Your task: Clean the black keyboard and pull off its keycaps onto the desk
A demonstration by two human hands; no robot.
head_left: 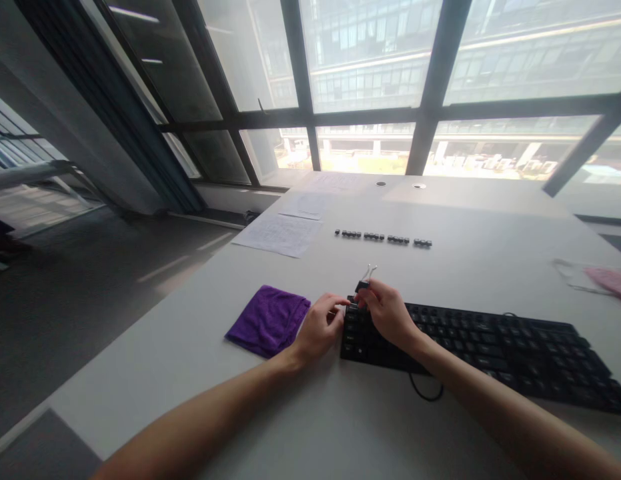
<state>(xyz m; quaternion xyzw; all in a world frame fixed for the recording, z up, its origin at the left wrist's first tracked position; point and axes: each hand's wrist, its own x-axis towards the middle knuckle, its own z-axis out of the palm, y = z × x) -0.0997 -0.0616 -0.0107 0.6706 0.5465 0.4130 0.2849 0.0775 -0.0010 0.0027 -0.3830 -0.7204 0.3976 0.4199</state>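
A black keyboard (pixel 495 347) lies on the white table (pixel 440 213). My right hand (pixel 387 310) is closed on a black binder clip (pixel 364 283) with silver handles, held at the keyboard's top left corner. Beside it, my left hand (pixel 321 327) rests at the keyboard's left end, its fingers curled and touching the top left keys; what the fingertips hold, if anything, is too small to make out. A row of several removed black keycaps (pixel 383 237) lies further back on the table.
A folded purple cloth (pixel 268 320) lies left of my left hand. Sheets of paper (pixel 280 233) sit at the back left. A pink item (pixel 610 280) lies at the right edge. Large windows stand behind the table. The table's left edge drops to dark floor.
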